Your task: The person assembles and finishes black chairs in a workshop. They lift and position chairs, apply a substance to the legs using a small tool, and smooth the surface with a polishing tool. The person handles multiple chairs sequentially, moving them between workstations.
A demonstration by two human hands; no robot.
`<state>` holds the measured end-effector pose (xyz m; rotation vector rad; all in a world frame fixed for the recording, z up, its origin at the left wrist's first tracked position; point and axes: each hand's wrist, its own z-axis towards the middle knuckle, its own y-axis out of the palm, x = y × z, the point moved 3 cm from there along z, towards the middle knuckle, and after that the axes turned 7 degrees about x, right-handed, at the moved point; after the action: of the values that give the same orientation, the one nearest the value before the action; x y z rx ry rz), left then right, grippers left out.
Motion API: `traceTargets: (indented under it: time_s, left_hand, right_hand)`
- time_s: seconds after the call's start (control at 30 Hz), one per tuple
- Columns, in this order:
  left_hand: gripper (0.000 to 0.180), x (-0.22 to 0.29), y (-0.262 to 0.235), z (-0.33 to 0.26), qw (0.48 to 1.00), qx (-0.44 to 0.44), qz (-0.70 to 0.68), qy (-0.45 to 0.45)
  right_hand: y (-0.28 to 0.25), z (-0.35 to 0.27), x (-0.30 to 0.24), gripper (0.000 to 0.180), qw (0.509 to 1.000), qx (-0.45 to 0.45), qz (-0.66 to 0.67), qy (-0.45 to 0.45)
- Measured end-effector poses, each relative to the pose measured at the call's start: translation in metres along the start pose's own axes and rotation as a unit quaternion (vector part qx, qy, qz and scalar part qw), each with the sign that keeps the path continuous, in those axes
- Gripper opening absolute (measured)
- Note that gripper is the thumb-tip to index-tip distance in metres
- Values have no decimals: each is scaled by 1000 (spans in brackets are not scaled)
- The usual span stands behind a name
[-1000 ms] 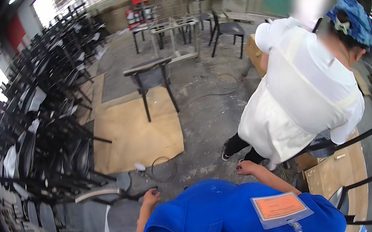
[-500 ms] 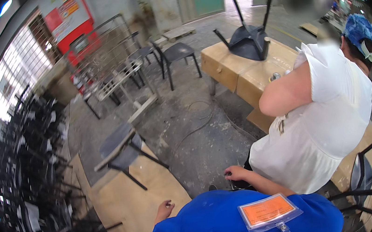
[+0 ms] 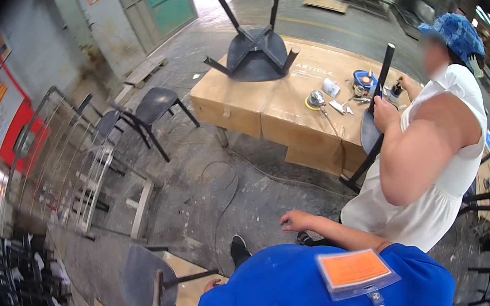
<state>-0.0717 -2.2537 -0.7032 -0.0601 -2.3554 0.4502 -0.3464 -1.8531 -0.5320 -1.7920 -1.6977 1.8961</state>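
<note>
My right hand point(image 3: 296, 221) hangs over the grey floor, fingers loosely curled and apart, with nothing visible in it. Most of my left hand point(image 3: 214, 283) is hidden behind my blue shirt, so its fingers cannot be made out. Nearest to it is a dark chair point(image 3: 148, 281), tipped over on brown cardboard point(image 3: 187, 290). Close on my right, a person in white point(image 3: 427, 172) grips a dark chair point(image 3: 369, 130) against the cardboard-covered table point(image 3: 289, 113). Another black chair point(image 3: 257, 55) rests upside down on that table, legs up.
A sander point(image 3: 316, 101) and small supplies lie on the table. A hose point(image 3: 235, 194) loops across the floor. Dark chairs point(image 3: 156, 104) stand beyond, near a metal rack point(image 3: 85, 186). Stacked chairs point(image 3: 18, 288) crowd the left; more chair legs point(image 3: 486, 201) show behind the person.
My view has swung right, bringing the tabletop tools and the person's chair into sight. My right hand appears slightly farther left and higher; my left hand has become more hidden by my shirt.
</note>
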Motion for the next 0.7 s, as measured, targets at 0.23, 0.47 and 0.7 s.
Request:
traceTargets:
  time_s: [0.23,0.47,0.7]
  left_hand:
    - [44,240,-106,112,967,49,175,181]
    - [42,467,-113,214,934,-24,119,336]
    - [47,682,-65,266,885,-45,40,462]
  right_hand:
    - [-45,65,18,31,985,71,-28,158]
    - [-128,109,51,30,919,307,59,239]
    - [-205,131,159,26,795,456,174,359]
